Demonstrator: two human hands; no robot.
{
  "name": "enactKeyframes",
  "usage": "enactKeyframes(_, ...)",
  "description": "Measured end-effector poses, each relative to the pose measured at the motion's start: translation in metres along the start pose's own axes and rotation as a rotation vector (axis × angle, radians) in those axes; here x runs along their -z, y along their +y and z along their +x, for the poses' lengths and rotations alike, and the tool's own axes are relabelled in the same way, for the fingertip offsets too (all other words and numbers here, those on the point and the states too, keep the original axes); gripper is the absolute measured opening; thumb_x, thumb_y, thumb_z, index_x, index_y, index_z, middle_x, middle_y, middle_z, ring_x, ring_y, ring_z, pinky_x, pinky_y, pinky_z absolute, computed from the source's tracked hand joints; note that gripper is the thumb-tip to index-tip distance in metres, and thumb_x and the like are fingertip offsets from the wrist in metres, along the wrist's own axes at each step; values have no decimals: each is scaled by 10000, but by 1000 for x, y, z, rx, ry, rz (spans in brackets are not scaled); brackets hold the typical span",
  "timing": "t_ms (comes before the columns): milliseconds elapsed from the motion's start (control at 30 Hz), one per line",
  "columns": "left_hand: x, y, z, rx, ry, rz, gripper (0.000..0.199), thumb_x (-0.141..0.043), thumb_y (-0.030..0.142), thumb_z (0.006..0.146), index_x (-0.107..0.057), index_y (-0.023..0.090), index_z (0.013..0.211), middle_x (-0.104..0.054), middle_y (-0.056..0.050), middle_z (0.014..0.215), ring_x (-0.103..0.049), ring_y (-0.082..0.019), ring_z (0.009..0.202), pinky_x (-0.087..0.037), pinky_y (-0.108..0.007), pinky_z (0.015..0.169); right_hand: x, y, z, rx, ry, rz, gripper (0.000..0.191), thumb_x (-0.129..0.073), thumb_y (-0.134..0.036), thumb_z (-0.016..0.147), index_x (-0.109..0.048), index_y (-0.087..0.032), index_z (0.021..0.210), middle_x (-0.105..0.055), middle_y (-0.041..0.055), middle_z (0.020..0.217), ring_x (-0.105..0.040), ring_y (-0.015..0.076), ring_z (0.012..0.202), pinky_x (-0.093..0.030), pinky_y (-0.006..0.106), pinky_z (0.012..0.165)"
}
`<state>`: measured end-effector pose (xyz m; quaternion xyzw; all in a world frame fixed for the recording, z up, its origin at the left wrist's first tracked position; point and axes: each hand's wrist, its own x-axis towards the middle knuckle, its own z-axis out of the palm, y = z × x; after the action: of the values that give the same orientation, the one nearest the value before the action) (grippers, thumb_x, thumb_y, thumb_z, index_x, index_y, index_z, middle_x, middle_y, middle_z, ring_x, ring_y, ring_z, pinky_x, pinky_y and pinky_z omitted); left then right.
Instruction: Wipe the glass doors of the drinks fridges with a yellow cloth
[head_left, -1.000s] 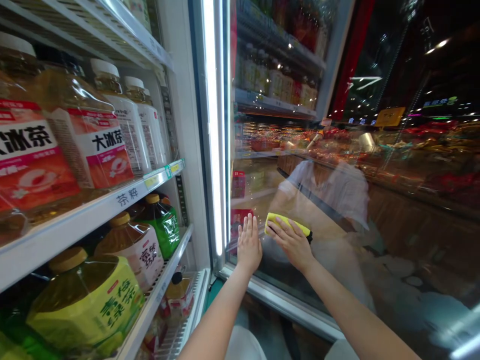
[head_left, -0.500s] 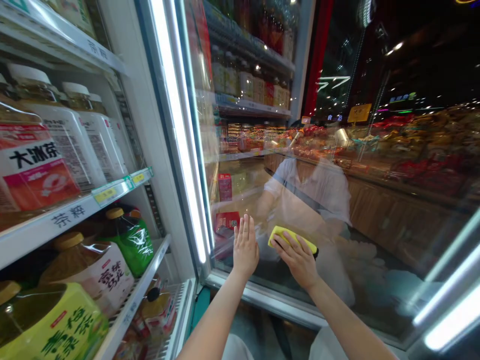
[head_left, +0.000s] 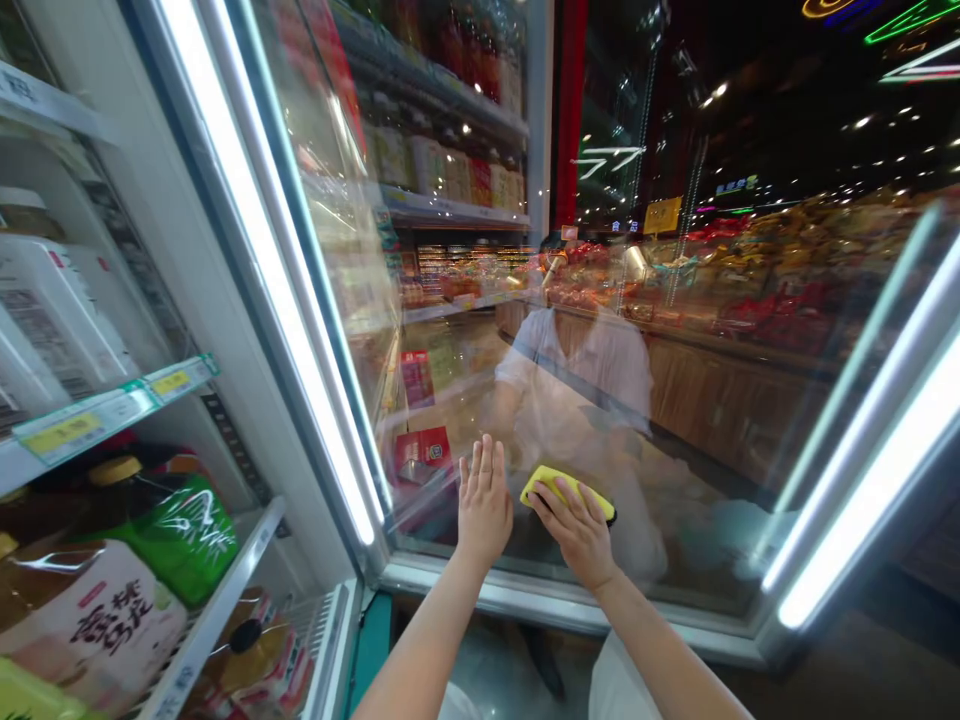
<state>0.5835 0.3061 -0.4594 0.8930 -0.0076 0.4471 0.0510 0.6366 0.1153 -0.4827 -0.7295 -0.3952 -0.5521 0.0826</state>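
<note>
Glass door (head_left: 592, 340); right grip (head_left: 574, 525) curled over yellow cloth (head_left: 544, 477); left grip (head_left: 484, 507) flat

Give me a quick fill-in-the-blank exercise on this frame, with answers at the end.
1. The cloth under the right hand is mostly ____.
2. The left hand points its fingers ____.
3. Both hands are at the door's ____ panel.
4. The green bottle stands to the hands' ____.

Answers: yellow; upward; glass; left.

Under a dark ceiling (head_left: 780, 55) dotted with lights (head_left: 718, 91), 1 yellow sign (head_left: 663, 215) shows above a wood-panelled counter (head_left: 720, 385).
</note>
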Motion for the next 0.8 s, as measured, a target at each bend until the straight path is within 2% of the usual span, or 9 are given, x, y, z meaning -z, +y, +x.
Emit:
enactKeyframes(100, -4, 9, 1, -10, -22, -10, 938, -450, 75, 917, 108, 205, 1660, -99, -124, 1738, -104, -280, 1606, -207, -546, 1303, 5, 11, 10, 77, -27, -2, 449, -487, -209, 1042, -597, -358, 1451, -667, -42, 1434, -539, 180, 1412, -136, 412, 1326)
enactKeyframes(200, -7, 17, 2, -22, -29, -16, 928, -450, 78, 921, 93, 201, 1663, -91, -129, 1738, -104, -290, 1606, -205, -551, 1302, 13, 26, 12, -21, -1, -43, 497, -504, -155, 1014, -589, -345, 1465, -668, -29, 1434, -490, 207, 1458, -152, 443, 1320)
enactKeyframes(300, -10, 22, 1, -36, -14, -19, 918, -459, 85, 928, 73, 201, 1667, -91, -126, 1739, -91, -289, 1607, -196, -548, 1306, 17, 26, -4, -170, 68, -75, 512, -501, -107, 979, -631, -308, 1431, -708, 12, 1380, -445, 238, 1494, -194, 464, 1308)
enactKeyframes(367, -12, 25, 0, -46, -4, -18, 919, -470, 85, 924, 55, 203, 1669, -99, -121, 1738, -92, -289, 1607, -190, -544, 1309, 17, 23, -12, -189, 68, -78, 503, -499, -101, 965, -657, -293, 1403, -718, 23, 1362, -442, 246, 1496, -204, 468, 1306)
enactKeyframes(433, -14, 28, 0, -72, 10, -18, 918, -480, 84, 918, 31, 196, 1671, -118, -122, 1736, -99, -289, 1607, -188, -544, 1309, 19, 26, -8, -152, 34, -61, 516, -500, -91, 958, -657, -307, 1400, -702, 3, 1389, -445, 237, 1493, -207, 466, 1307)
enactKeyframes(500, -17, 33, 1, -107, 34, -20, 909, -487, 81, 913, 4, 180, 1672, -146, -132, 1730, -107, -290, 1607, -184, -549, 1307, 25, 38, 4, -130, 29, -45, 552, -497, -62, 952, -638, -328, 1415, -676, -20, 1427, -428, 218, 1503, -219, 461, 1304)
enactKeyframes(600, -21, 44, 4, -136, 70, -31, 887, -489, 79, 914, -34, 160, 1671, -179, -138, 1723, -111, -281, 1608, -159, -543, 1312, 33, 59, 12, -218, 110, -79, 590, -476, -17, 949, -613, -315, 1440, -659, 1, 1450, -358, 218, 1544, -251, 475, 1292)
enactKeyframes(700, -25, 55, 7, -162, 89, -45, 862, -486, 83, 922, -68, 160, 1671, -211, -127, 1717, -118, -266, 1608, -139, -523, 1320, 33, 63, -7, -341, 204, -144, 593, -469, -6, 950, -580, -259, 1475, -656, 56, 1450, -278, 229, 1580, -257, 489, 1293)
enactKeyframes(800, -28, 65, 10, -199, 100, -59, 847, -485, 79, 922, -98, 161, 1670, -235, -120, 1711, -123, -256, 1608, -122, -507, 1324, 27, 57, -32, -340, 186, -147, 618, -459, 9, 942, -556, -244, 1497, -670, 63, 1431, -242, 225, 1590, -250, 489, 1302)
